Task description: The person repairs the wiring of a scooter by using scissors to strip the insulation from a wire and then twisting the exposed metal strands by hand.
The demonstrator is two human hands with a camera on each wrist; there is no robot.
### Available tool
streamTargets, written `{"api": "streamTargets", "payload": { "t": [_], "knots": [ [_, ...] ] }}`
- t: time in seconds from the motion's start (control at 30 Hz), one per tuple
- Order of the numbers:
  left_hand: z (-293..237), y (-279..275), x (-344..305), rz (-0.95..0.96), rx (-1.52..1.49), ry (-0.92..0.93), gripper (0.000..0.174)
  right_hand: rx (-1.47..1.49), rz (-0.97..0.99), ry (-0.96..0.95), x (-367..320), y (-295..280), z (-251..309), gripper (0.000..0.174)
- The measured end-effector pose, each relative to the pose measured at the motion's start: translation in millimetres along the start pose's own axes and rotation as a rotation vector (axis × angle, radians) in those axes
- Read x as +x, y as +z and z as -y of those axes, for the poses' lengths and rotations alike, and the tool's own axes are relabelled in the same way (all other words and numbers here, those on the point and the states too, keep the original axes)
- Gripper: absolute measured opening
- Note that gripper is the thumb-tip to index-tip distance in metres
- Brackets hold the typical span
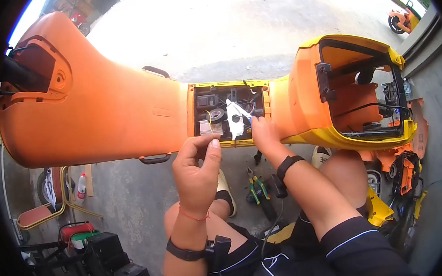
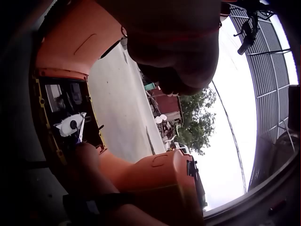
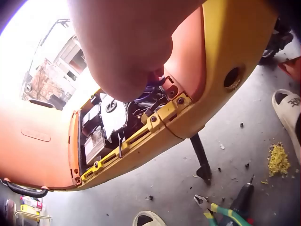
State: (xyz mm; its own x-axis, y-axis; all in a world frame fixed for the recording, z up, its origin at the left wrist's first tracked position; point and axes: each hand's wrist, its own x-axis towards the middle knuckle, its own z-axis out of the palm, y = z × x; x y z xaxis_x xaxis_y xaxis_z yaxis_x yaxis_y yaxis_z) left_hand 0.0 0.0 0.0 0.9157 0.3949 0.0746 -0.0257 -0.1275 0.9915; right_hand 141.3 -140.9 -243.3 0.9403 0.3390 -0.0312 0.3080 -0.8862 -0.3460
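Head: left hand (image 1: 198,173) pinches wire (image 1: 210,123), bottle label (image 1: 81,190) illegible.

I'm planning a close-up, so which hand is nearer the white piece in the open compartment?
Right: the right hand is close beside the white piece, at the edge of the compartment. The left hand is farther off, toward the person and left.

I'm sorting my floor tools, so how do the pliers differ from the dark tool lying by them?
The pliers have green and yellow handles, while the dark tool has a mostly black body. The pliers have two handles spread apart; the dark tool is one thick body narrowing to a thin tip. Both lie on the grey floor, close together, with their heads pointing away from the person.
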Motion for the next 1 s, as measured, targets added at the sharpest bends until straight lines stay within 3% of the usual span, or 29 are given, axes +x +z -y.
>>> {"api": "streamTargets", "payload": {
  "t": [0.07, 0.2, 0.37, 0.43, 0.57, 0.6, 0.67, 0.77, 0.9, 1.0],
  "knots": [
    [-3.5, -0.8, 0.7, 0.024, 0.019, -0.047, 0.013, -0.014, -0.116, 0.032, -2.5, 13.1, -0.6, 0.017],
    [-2.6, 4.4, 1.5, 0.053, 0.062, -0.061, 0.013, -0.169, -0.077, 0.046, -10.4, -28.0, 23.4, 0.015],
    [-7.3, 5.3, -7.7, 0.095, 0.030, -0.043, 0.012, 0.126, -0.085, -0.015, -15.4, -158.2, 76.4, 0.019],
    [-7.5, 4.4, -9.4, 0.110, 0.029, -0.003, 0.013, 0.609, -0.090, -0.142, -29.7, -208.7, 84.5, 0.020],
    [-13.2, 3.9, -12.4, 0.138, -0.033, -0.019, 0.013, 0.731, -0.053, -0.116, -49.6, -249.3, 74.5, 0.015],
    [-13.6, 5.0, -10.6, 0.141, -0.036, -0.027, 0.013, 0.757, -0.072, -0.259, -50.6, -260.2, 73.5, 0.014],
    [-13.4, 5.8, -6.0, 0.140, -0.127, -0.046, 0.014, 0.775, -0.052, -0.532, -48.3, -270.1, 70.3, 0.011],
    [-14.7, 5.8, -7.6, 0.131, -0.171, -0.045, 0.012, 0.664, -0.063, -0.671, -51.9, -268.8, 66.3, 0.010],
    [-8.6, 11.4, -6.9, 0.092, -0.046, 0.053, 0.011, 0.659, -0.153, -0.723, -54.0, -263.9, 68.2, 0.010],
    [-7.1, 15.7, -6.1, 0.067, -0.003, 0.073, 0.009, 0.694, -0.104, -0.708, -53.6, -261.2, 66.7, 0.012]
  ]
}}
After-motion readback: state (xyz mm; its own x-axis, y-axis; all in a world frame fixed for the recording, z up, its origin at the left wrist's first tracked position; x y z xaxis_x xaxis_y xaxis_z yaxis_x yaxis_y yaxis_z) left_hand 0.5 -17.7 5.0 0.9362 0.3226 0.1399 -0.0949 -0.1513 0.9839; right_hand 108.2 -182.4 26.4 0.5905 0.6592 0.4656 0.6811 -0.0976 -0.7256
